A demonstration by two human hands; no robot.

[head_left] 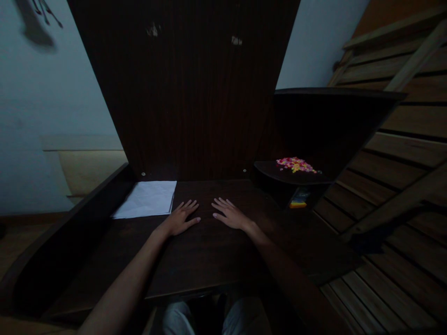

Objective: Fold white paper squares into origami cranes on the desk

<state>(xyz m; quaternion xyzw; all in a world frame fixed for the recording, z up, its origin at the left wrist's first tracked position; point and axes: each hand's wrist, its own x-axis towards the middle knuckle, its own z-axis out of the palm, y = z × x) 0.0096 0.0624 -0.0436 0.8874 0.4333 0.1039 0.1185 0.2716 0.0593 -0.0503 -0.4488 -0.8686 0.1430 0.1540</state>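
Observation:
Both of my hands lie flat on the dark wooden desk [206, 260], palms down and holding nothing. My left hand [180, 218] has its fingers spread, close to the right edge of a stack of white paper sheets [148, 199]. A short gap to the right, my right hand [231, 215] rests with its fingers stretched out and its thumb pointing toward the left hand. Only bare desk surface lies between the two hands.
On a small corner shelf [270, 171] at the right lies a heap of pink, red and yellow pieces [296, 164]. Beneath it sits a yellow-edged item [298, 204], too dark to name. A tall dark back panel [195, 102] rises behind the desk. Wooden slats [401, 153] stand at far right.

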